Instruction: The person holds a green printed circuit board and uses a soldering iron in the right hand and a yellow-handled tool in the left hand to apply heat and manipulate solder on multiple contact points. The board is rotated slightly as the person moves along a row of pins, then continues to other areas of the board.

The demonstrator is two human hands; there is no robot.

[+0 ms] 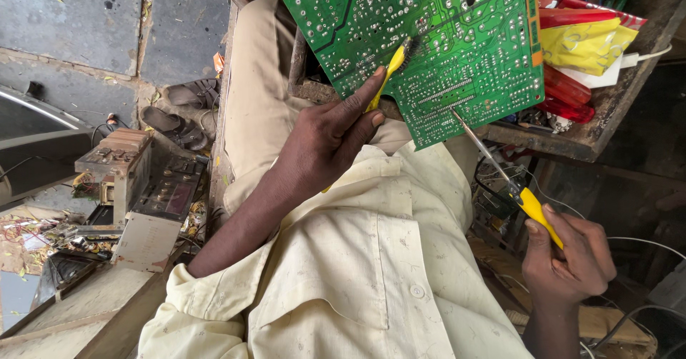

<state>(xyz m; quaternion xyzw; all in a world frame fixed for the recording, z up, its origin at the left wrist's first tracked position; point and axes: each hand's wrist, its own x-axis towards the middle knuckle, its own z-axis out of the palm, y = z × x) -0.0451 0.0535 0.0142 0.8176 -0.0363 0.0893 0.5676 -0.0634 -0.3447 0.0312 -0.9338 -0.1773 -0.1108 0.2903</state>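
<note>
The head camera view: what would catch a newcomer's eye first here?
The big green circuit board at the top middle stands out, its solder side facing the camera. The left hand presses a yellow-handled brush against it, while the right hand at lower right touches the tip of a yellow-handled screwdriver to the board's lower edge. Old electronic units sit stacked at the left.

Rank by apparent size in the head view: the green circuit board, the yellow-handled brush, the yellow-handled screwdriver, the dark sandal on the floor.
1. Green circuit board, clearly largest.
2. Yellow-handled screwdriver.
3. Yellow-handled brush, partly hidden by the left hand, so unsure.
4. Dark sandal, farther away, so unsure.
</note>
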